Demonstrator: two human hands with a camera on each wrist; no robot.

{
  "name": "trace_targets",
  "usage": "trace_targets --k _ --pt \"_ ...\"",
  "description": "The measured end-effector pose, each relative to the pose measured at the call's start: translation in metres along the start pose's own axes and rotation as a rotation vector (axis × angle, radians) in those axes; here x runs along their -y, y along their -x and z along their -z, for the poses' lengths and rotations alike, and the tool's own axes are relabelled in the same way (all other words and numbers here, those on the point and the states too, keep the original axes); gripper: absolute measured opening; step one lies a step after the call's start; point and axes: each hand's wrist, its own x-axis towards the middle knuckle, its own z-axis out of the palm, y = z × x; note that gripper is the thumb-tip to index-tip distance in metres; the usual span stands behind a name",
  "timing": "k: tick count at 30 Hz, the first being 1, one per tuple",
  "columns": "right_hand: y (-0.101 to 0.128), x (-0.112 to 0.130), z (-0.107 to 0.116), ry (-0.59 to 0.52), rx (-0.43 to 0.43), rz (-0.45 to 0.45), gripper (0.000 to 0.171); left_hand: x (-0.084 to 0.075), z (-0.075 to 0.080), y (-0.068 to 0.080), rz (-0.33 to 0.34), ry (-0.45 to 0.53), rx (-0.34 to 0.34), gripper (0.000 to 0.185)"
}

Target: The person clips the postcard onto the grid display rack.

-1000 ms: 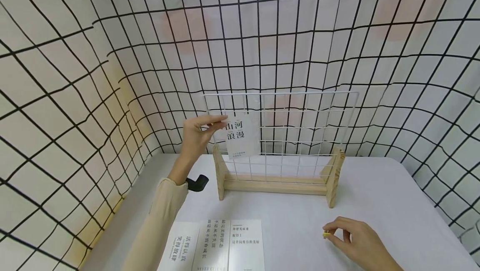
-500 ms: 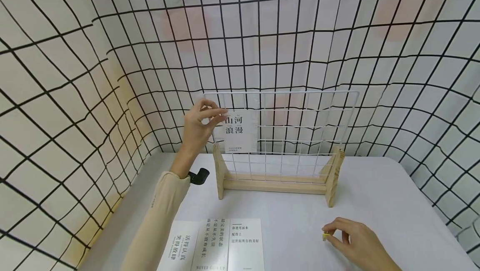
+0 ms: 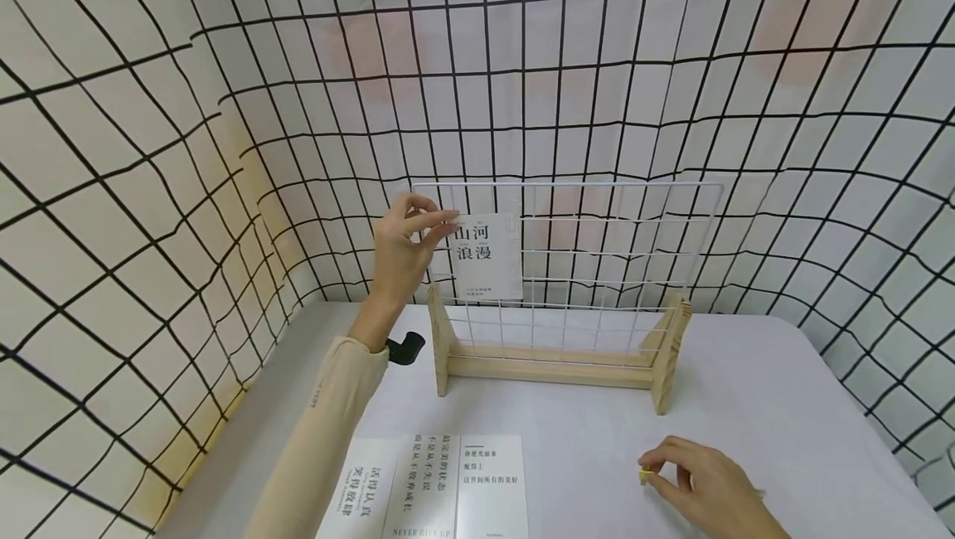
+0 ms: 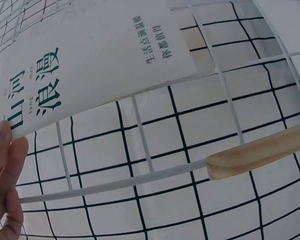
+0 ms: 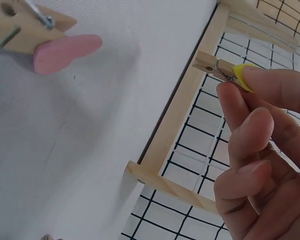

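Note:
My left hand (image 3: 403,253) pinches a white card (image 3: 488,274) with printed characters by its upper left corner. The card stands upright against the left part of a white wire grid rack (image 3: 589,280). In the left wrist view, thumb and finger grip that corner of the card (image 4: 105,55), and thin grid wires run beside it. Low over the table, at right, my right hand (image 3: 705,485) pinches a small wooden clothespin with a yellow decoration (image 3: 645,477). Up close in the right wrist view, that clothespin (image 5: 215,66) sits between thumb and fingertips.
The rack stands on a wooden base (image 3: 552,369) at mid-table. Several printed cards (image 3: 488,493) lie side by side at the front left. A clothespin with a pink decoration (image 5: 65,52) shows close up in the right wrist view. Black-checked white cloth (image 3: 567,66) surrounds the table.
My left hand has raised the card slightly, and the card has gone from tilted to nearly straight against the grid. My right hand stays almost in place with the clothespin.

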Motion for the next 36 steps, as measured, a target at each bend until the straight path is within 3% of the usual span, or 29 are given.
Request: trace_targets --k 8,14,18,23,30,36 --pt "-0.003 0.002 0.001 -0.032 -0.03 -0.001 0.024 0.002 -0.004 0.001 -0.1 -0.056 -0.041 0.013" --pt "-0.019 0.011 0.004 -0.14 -0.151 0.063 0.038 0.002 -0.003 0.001 -0.15 -0.075 -0.037 0.012" --pt "-0.038 0.024 0.018 -0.202 -0.14 -0.006 0.034 0.002 -0.006 0.001 -0.174 -0.08 -0.039 0.012" --pt "-0.078 0.039 0.042 -0.297 -0.057 -0.132 0.019 0.001 -0.008 0.001 -0.166 -0.086 -0.036 0.011" --pt "-0.158 0.062 0.074 -0.338 -0.139 -0.045 0.02 0.002 -0.009 0.001 -0.167 -0.095 -0.027 0.011" --pt "-0.219 0.092 0.09 -0.342 -0.228 -0.026 0.021 0.001 -0.008 0.001 -0.172 -0.112 -0.006 0.012"
